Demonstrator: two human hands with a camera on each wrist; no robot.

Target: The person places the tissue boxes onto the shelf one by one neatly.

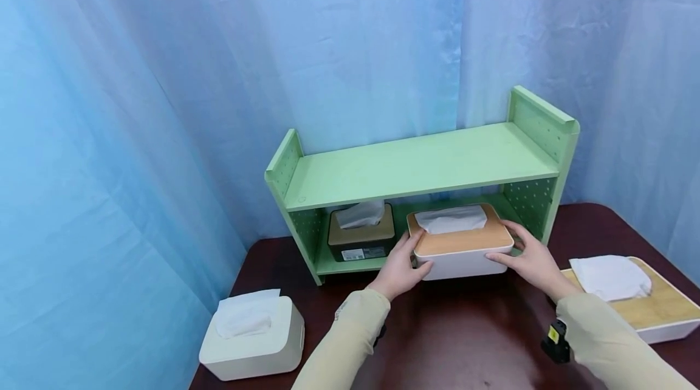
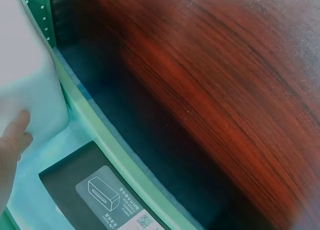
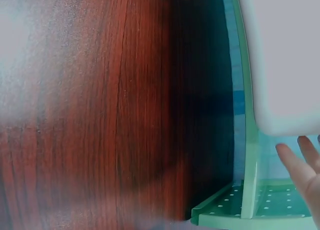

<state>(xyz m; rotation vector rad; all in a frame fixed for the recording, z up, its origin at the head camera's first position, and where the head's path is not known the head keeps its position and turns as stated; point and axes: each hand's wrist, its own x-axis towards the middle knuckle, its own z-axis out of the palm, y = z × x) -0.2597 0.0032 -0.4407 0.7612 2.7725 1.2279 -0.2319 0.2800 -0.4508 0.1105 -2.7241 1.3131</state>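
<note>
From your head view, the far left of the dark wood table (image 1: 470, 341) carries an all-white tissue box (image 1: 254, 335), well apart from your hands. Next comes the green shelf (image 1: 421, 165), and in the left half of its lower level sits a dark tissue box (image 1: 362, 233) with a tan lid. Just right of it, your left hand (image 1: 401, 268) holds the left end of the wood-lidded tissue box (image 1: 462, 241), thumb along the front corner and fingers up the side. That box lies in the right half of the lower level, its front edge jutting out over the table. Your right hand (image 1: 533, 262) cups its right end, fingers spread and lightly curved against the side. At the far right, another wood-lidded box (image 1: 651, 305) rests on the table edge.

Your left wrist view adds what the head view cannot: the label on the dark tissue box (image 2: 107, 195), and 1 fingertip of your left hand (image 2: 15, 135) pressed on the white wall of the held box (image 2: 25, 75). Your right wrist view shows the underside corner of the held box (image 3: 285, 60) above the shelf's perforated panel (image 3: 260, 207), with 2 fingertips of your right hand (image 3: 305, 165) just under it.
</note>
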